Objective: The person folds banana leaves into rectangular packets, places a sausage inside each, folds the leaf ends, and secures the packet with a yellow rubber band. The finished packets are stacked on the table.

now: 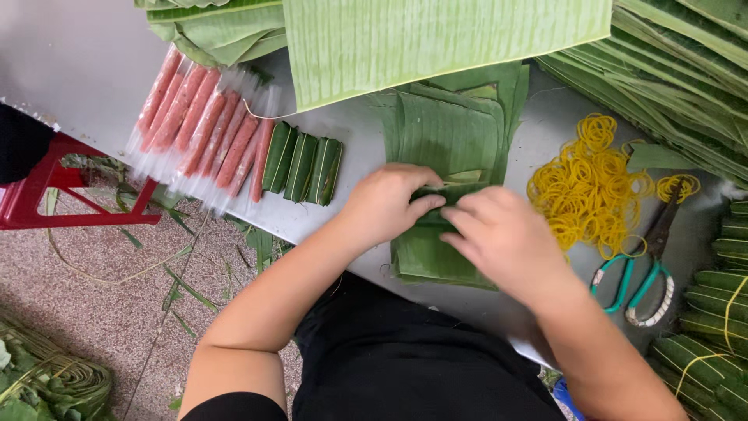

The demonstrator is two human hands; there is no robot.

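Both hands, left (383, 204) and right (505, 238), close together on a leaf parcel (436, 204) atop the leaf stack (436, 140) (fingers pinching its folds); rubber bands (586, 181) and scissors (647, 257) lie right.

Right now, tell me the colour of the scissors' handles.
Teal-green handles on the scissors, one wrapped in whitish cord; head view.
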